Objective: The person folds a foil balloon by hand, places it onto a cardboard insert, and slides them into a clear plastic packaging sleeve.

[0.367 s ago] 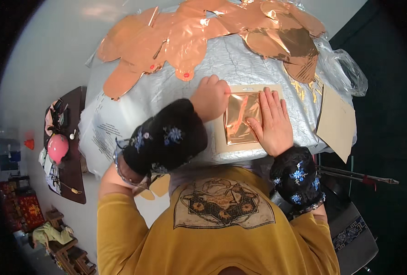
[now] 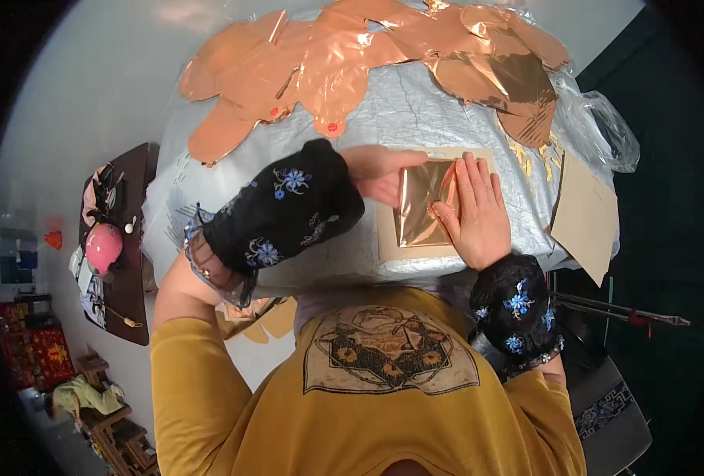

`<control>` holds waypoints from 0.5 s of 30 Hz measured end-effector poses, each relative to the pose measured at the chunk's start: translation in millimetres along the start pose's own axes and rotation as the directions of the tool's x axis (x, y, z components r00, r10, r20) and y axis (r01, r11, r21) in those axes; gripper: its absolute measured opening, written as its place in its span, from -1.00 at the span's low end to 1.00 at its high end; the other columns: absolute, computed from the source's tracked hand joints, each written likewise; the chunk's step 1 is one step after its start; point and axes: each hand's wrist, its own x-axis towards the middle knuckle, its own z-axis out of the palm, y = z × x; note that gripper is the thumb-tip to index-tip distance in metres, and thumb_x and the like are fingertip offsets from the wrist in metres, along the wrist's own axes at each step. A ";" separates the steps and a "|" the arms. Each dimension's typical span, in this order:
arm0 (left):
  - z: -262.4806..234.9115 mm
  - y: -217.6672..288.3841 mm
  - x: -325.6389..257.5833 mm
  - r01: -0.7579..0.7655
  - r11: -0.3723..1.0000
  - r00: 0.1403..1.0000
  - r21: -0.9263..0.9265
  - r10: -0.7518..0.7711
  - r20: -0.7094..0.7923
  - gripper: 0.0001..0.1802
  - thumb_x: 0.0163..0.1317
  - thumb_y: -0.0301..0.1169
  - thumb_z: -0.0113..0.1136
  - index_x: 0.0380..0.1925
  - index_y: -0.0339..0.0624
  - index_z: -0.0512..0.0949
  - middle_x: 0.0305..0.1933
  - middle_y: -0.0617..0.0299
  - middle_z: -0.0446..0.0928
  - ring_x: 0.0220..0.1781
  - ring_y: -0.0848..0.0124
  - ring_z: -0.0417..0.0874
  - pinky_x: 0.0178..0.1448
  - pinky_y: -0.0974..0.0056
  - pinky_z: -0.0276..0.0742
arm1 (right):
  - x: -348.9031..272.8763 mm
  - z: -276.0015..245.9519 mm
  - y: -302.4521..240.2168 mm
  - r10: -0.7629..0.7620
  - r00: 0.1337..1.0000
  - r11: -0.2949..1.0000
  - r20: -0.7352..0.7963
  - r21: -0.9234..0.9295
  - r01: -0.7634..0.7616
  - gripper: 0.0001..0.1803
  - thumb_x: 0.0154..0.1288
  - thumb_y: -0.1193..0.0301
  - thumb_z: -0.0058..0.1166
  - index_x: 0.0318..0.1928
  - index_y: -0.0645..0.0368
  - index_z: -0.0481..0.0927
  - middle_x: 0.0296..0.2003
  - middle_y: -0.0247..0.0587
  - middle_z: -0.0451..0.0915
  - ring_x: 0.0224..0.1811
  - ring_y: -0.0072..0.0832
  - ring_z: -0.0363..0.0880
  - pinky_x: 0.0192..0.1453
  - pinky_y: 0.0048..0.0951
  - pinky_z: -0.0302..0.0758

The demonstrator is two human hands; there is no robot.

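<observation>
A shiny copper foil sheet (image 2: 422, 208) lies on a tan card (image 2: 391, 246) at the near edge of a silver-covered table (image 2: 415, 111). My left hand (image 2: 377, 173) reaches across from the left and pinches the sheet's upper left edge. My right hand (image 2: 477, 213) presses flat on the sheet's right side, fingers spread. Both forearms wear black sleeve covers with blue flowers.
A heap of copper foil cut-outs (image 2: 352, 55) covers the table's far side. A clear plastic bag (image 2: 602, 127) and a tan card sheet (image 2: 583, 216) sit at the right edge. A dark side table (image 2: 134, 293) with a pink ball (image 2: 103, 246) stands at left.
My left hand has slid rightward over the foil's top edge and now blurs with motion. The right hand stays pressed on the sheet.
</observation>
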 end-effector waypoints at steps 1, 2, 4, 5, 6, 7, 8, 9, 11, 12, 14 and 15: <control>7.7 -2.8 -8.4 -0.023 0.997 0.997 -0.074 0.029 0.074 -0.32 0.42 0.06 0.02 0.29 -0.28 0.34 0.26 -0.02 0.47 0.24 0.23 0.56 0.31 0.16 0.48 | 0.0 -0.1 0.2 0.000 1.000 1.000 0.001 -0.003 0.000 -0.19 0.43 -0.03 -0.05 0.47 0.23 0.12 0.49 -0.01 0.11 0.55 -0.06 0.02 0.58 -0.04 -0.04; 12.3 -9.1 -10.3 -0.023 0.997 0.997 -0.073 0.028 0.073 -0.32 0.42 0.06 0.02 0.29 -0.28 0.34 0.26 -0.02 0.47 0.24 0.23 0.56 0.31 0.16 0.48 | -0.1 0.0 0.5 0.001 1.000 1.000 0.002 -0.007 -0.001 -0.19 0.43 -0.03 -0.06 0.47 0.23 0.12 0.49 0.00 0.12 0.55 -0.06 0.03 0.58 -0.04 -0.04; 19.1 -20.8 -13.6 -0.106 0.974 0.994 -0.201 0.108 0.000 -0.34 0.43 0.03 0.03 0.29 -0.25 0.32 0.25 0.03 0.47 0.24 0.25 0.55 0.34 0.18 0.44 | -0.4 -0.1 0.2 -0.005 1.000 1.000 -0.004 -0.004 0.005 -0.19 0.43 -0.03 -0.06 0.47 0.23 0.12 0.48 0.00 0.12 0.55 -0.05 0.03 0.58 -0.04 -0.04; 24.3 -18.2 -22.6 -0.093 0.964 0.996 -0.250 0.090 -0.022 -0.42 0.42 -0.03 0.06 0.22 -0.24 0.35 0.20 0.08 0.48 0.21 0.29 0.55 0.33 0.21 0.45 | -0.5 -0.5 -0.5 -0.011 1.000 1.000 -0.009 -0.002 0.011 -0.20 0.44 -0.02 -0.06 0.47 0.23 0.12 0.48 0.01 0.13 0.55 -0.05 0.03 0.58 -0.03 -0.03; 21.3 -26.2 -23.1 -0.095 0.963 0.996 -0.251 0.091 -0.026 -0.42 0.42 -0.03 0.06 0.22 -0.24 0.35 0.20 0.08 0.48 0.21 0.29 0.55 0.33 0.21 0.45 | -0.4 -1.4 -1.0 -0.014 1.000 1.000 -0.009 0.000 0.014 -0.20 0.44 -0.02 -0.06 0.47 0.23 0.12 0.48 0.01 0.13 0.55 -0.05 0.03 0.58 -0.03 -0.03; 16.8 -34.9 -24.9 -0.152 0.959 0.988 -0.239 0.149 -0.033 -0.47 0.41 -0.09 0.07 0.19 -0.24 0.36 0.16 0.10 0.50 0.16 0.32 0.57 0.29 0.22 0.48 | -0.1 -2.4 -1.5 -0.016 1.000 1.000 -0.009 0.002 0.016 -0.20 0.44 -0.02 -0.06 0.47 0.23 0.12 0.48 0.00 0.12 0.55 -0.05 0.03 0.58 -0.03 -0.04; 13.6 -42.6 -26.7 -0.210 0.951 0.978 -0.226 0.206 -0.039 -0.52 0.40 -0.15 0.09 0.16 -0.24 0.36 0.12 0.12 0.52 0.11 0.34 0.59 0.25 0.24 0.51 | 0.0 -3.2 -2.0 -0.019 1.000 1.000 -0.009 0.003 0.019 -0.20 0.43 -0.01 -0.05 0.47 0.23 0.12 0.49 0.00 0.12 0.55 -0.05 0.03 0.58 -0.04 -0.04; 12.7 -50.6 -28.4 -0.212 0.951 0.977 -0.226 0.208 -0.043 -0.52 0.40 -0.15 0.09 0.16 -0.24 0.36 0.12 0.12 0.52 0.11 0.34 0.59 0.25 0.24 0.51 | -0.2 -3.1 -2.4 -0.023 1.000 1.000 -0.010 0.004 0.023 -0.20 0.43 -0.01 -0.05 0.47 0.23 0.12 0.49 0.00 0.12 0.55 -0.05 0.03 0.58 -0.04 -0.04; 22.5 -52.2 -40.7 -0.235 0.940 0.962 -0.248 0.189 -0.195 -0.59 0.40 -0.31 0.13 0.16 -0.23 0.37 0.05 0.14 0.56 0.02 0.38 0.62 0.15 0.33 0.54 | -1.1 -1.4 -0.5 -0.015 1.000 1.000 -0.011 -0.007 0.015 -0.20 0.43 -0.01 -0.04 0.47 0.23 0.12 0.49 -0.01 0.11 0.55 -0.06 0.02 0.58 -0.04 -0.04; 26.0 -50.4 -47.9 -0.234 0.940 0.963 -0.248 0.189 -0.195 -0.59 0.40 -0.31 0.13 0.16 -0.23 0.37 0.05 0.14 0.56 0.02 0.38 0.62 0.15 0.33 0.54 | -1.2 -1.5 -0.1 -0.014 1.000 1.000 -0.011 -0.008 0.014 -0.20 0.43 -0.01 -0.04 0.47 0.23 0.12 0.49 -0.01 0.11 0.55 -0.06 0.02 0.58 -0.04 -0.04; 29.1 -47.7 -61.9 -0.229 0.950 0.938 -0.213 0.156 -0.310 -0.63 0.39 -0.37 0.12 0.14 -0.23 0.38 0.00 0.14 0.58 -0.02 0.38 0.63 0.12 0.33 0.55 | -1.0 -1.3 -0.6 -0.004 1.000 1.000 0.001 -0.005 0.004 -0.20 0.42 0.00 -0.03 0.48 0.23 0.12 0.49 -0.03 0.11 0.56 -0.07 0.01 0.58 -0.05 -0.05; 25.3 -51.7 -62.0 -0.229 0.950 0.938 -0.212 0.156 -0.311 -0.63 0.39 -0.37 0.12 0.14 -0.23 0.38 0.00 0.14 0.58 -0.02 0.38 0.63 0.12 0.33 0.55 | -1.2 -0.6 -0.5 -0.005 1.000 1.000 0.001 -0.004 0.005 -0.20 0.42 0.00 -0.03 0.48 0.23 0.12 0.49 -0.03 0.11 0.56 -0.07 0.01 0.58 -0.05 -0.05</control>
